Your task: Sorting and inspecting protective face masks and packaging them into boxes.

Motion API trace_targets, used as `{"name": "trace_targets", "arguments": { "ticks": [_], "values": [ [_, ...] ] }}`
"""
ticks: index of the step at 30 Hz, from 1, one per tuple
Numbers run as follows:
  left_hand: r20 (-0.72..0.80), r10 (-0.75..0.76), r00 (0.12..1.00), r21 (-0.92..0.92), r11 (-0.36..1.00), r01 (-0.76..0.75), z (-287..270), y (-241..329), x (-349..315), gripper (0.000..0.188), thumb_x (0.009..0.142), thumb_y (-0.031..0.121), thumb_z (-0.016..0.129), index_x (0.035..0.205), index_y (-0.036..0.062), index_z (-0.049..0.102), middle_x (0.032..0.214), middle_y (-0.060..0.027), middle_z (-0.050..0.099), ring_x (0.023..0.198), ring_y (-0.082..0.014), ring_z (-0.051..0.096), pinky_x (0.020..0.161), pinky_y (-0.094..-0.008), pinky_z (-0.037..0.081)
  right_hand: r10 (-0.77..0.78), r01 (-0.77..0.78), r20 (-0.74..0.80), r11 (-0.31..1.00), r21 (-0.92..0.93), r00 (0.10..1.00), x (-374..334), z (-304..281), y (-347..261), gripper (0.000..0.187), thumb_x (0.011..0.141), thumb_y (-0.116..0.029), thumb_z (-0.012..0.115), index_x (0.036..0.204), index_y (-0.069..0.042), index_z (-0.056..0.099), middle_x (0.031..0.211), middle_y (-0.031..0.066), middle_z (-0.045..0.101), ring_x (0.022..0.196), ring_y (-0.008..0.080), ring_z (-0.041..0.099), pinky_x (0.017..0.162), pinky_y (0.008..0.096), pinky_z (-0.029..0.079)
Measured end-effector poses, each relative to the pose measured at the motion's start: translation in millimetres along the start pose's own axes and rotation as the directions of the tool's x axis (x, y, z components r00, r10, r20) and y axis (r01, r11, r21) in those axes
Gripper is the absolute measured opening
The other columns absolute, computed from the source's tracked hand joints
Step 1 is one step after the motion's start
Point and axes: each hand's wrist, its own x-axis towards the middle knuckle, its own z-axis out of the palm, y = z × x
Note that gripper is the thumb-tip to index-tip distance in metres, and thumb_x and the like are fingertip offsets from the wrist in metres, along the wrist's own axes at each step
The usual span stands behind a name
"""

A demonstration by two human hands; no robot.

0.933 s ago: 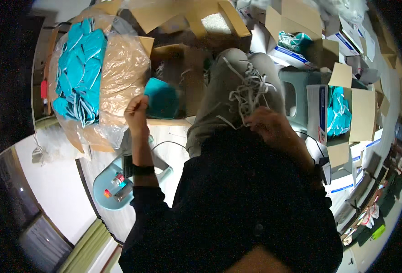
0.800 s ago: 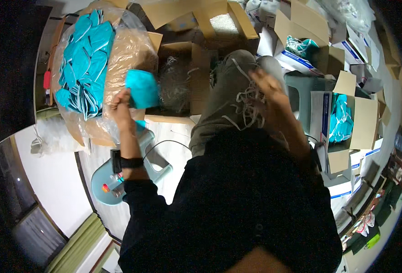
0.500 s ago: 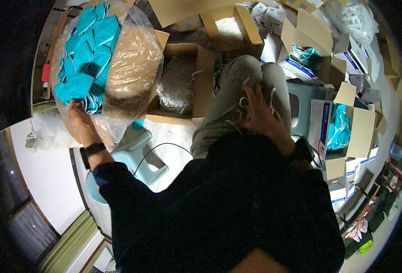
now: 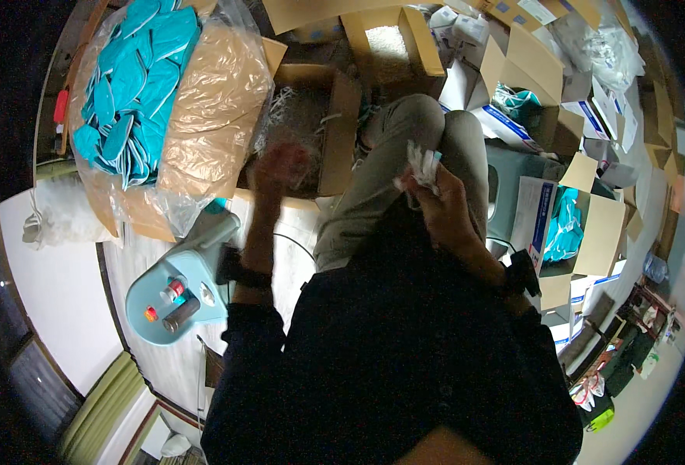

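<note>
My left hand is smeared by motion above an open cardboard box holding a tangle of thin, whitish strips. Its fingers cannot be made out, nor whether anything is in them. Over my lap, my right hand is closed around a small bunch of crumpled whitish strips whose ends stick up past the fingers. To the left, a heap of teal folded face masks with white edging lies on brown cardboard inside a clear plastic bag.
A pale blue stool with bottles on it stands at lower left. Another open box with white bits sits ahead. On the right are a grey-green stool, a box of teal masks and several more cartons. A thin cable crosses the floor.
My left hand has left the mask heap and swung right to the open box. My right hand, earlier spread over my lap among loose white strips, is now closed on a bunch of them.
</note>
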Motion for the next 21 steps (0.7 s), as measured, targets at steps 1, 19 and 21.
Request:
{"name": "trace_targets", "arguments": {
  "ticks": [1, 19, 21],
  "values": [
    [0.025, -0.119, 0.993, -0.053, 0.991, 0.12, 19, -6, -16, 0.021, 0.09, 0.016, 0.057, 0.105, 0.0018, 0.063, 0.093, -0.0088, 0.066, 0.082, -0.0165, 0.063, 0.074, -0.0322, 0.052, -0.134, 0.133, -0.04, 0.991, -0.021, 0.99, 7, 11, -17, 0.016, 0.09, -0.01, 0.056, 0.103, -0.001, 0.056, 0.087, 0.0089, 0.061, 0.078, 0.0168, 0.06, 0.067, 0.0329, 0.049],
    [0.035, -0.102, 0.994, 0.409, 0.909, 0.079, 60, -33, -44, 0.027, 0.087, 0.012, 0.058, 0.11, -0.0023, 0.06, 0.11, -0.0161, 0.064, 0.099, -0.0234, 0.062, 0.083, -0.0338, 0.049, -0.063, 0.077, 0.281, 0.996, -0.04, 0.958, 88, 31, 15, 0.033, 0.084, -0.011, 0.063, 0.116, -0.002, 0.059, 0.106, 0.0189, 0.063, 0.096, 0.0294, 0.063, 0.078, 0.0377, 0.05],
    [0.095, 0.001, 0.995, 0.412, 0.91, -0.04, 83, -27, -24, 0.033, 0.086, 0.016, 0.06, 0.114, -0.0018, 0.057, 0.11, -0.0177, 0.063, 0.1, -0.0304, 0.061, 0.085, -0.0384, 0.048, -0.035, 0.037, 0.016, 0.991, -0.126, 0.999, 86, -8, 23, 0.024, 0.085, -0.009, 0.062, 0.107, -0.001, 0.062, 0.092, 0.0153, 0.066, 0.082, 0.0254, 0.065, 0.071, 0.0343, 0.051]
  ]
}}
